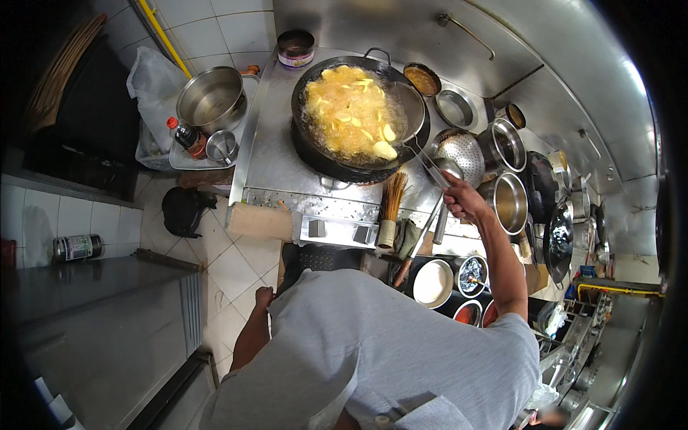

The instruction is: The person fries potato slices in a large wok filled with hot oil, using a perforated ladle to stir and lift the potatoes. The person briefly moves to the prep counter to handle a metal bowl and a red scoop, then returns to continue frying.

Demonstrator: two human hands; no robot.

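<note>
A large black wok (297, 88) on the steel stove holds bubbling oil full of yellow slices that look like potato. My right hand (463, 198) grips the handle of a wire-mesh strainer (409, 107), whose round head rests at the right side of the wok, partly in the oil. My left hand (264, 296) hangs low beside my body, away from the stove; its fingers look curled, and nothing shows in it. Below the wok, between it and me, lie a bamboo brush (394, 201) and a long-handled ladle (422, 239). A perforated steel skimmer (466, 156) lies right of the wok.
Left of the stove, a tray (207, 164) bears a steel pot (210, 99), a red-capped bottle (191, 138) and a small metal cup (221, 146). Several steel pots (504, 201) crowd the right side. Containers of white and red contents (433, 283) stand near my right elbow. Stove knobs (317, 228) face me.
</note>
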